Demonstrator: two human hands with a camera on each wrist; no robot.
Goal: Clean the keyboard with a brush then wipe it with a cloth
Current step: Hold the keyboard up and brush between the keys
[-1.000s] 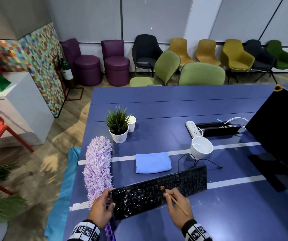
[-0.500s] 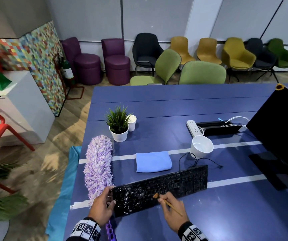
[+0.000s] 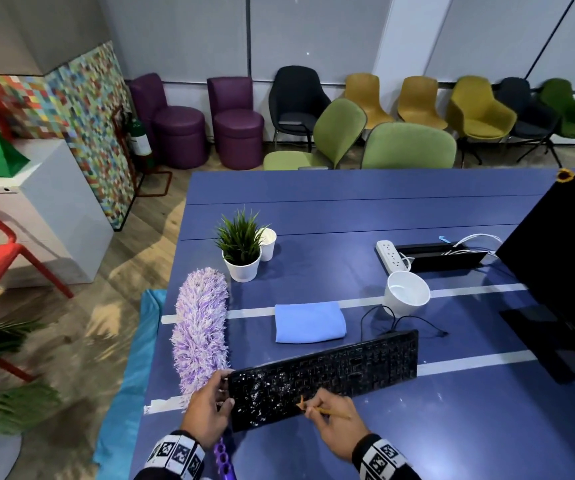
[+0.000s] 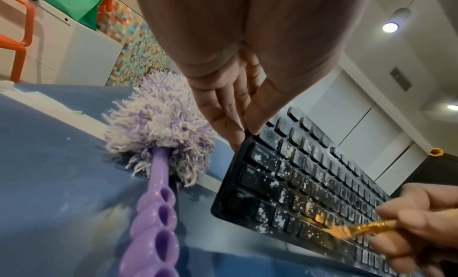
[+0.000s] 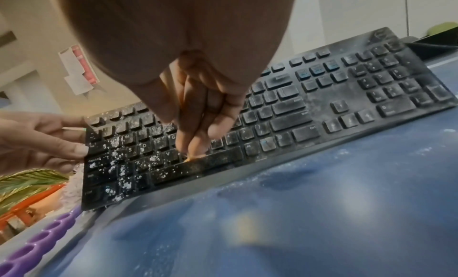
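Note:
A black keyboard [image 3: 348, 368] lies slantwise on the blue table [image 3: 348, 209], its left half speckled with white crumbs [image 5: 116, 154]. My left hand [image 3: 210, 407] pinches the keyboard's left edge, thumb and fingers [image 4: 223, 113] at the far corner. My right hand [image 3: 334, 424] pinches a thin yellow brush [image 3: 327, 412]. Its bristles [image 4: 319, 217] rest on the bottom key rows near the space bar [image 5: 198, 163]. A folded light-blue cloth [image 3: 308, 322] lies just beyond the keyboard.
A purple fluffy duster [image 3: 201, 327] lies along the table's left edge beside my left hand. Beyond the keyboard are a white cup [image 3: 407, 296], a potted plant [image 3: 242, 251], a power strip [image 3: 388, 254] with cables, and a dark monitor [image 3: 563, 258] at right.
My right hand has drawn the brush leftward and toward the keyboard's near edge. The left hand stays on the left edge.

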